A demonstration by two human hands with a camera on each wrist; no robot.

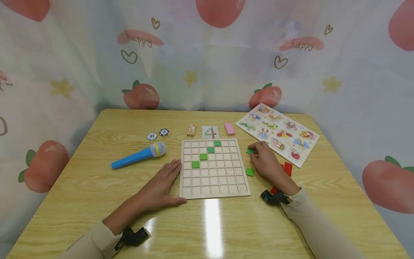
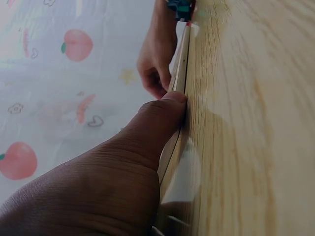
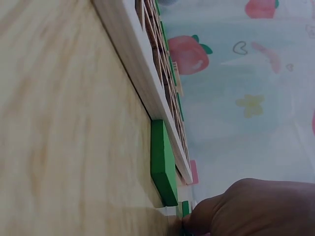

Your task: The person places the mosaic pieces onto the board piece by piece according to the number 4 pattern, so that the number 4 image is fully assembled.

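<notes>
Fingers (image 1: pixel 255 146) of right hand (image 1: pixel 266 162) pinching green tile (image 1: pixel 249 151), left hand (image 1: pixel 161 185) flat beside grid board (image 1: pixel 213 192) on wood table (image 1: pixel 97 187), strawberry curtain (image 1: pixel 207 54) around; second green tile (image 3: pixel 162 162) against board edge, close only in right wrist view.

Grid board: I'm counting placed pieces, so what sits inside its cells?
Four green tiles lie in a diagonal inside the grid board; the other visible cells are bare. The left hand rests against its left edge, covering no cells.

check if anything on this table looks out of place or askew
Nothing looks spilled or damaged. The animal puzzle board lies at an angle to the table edge, unlike the squared-up grid board. A few green and red tiles lie loose beside the right hand.
</notes>
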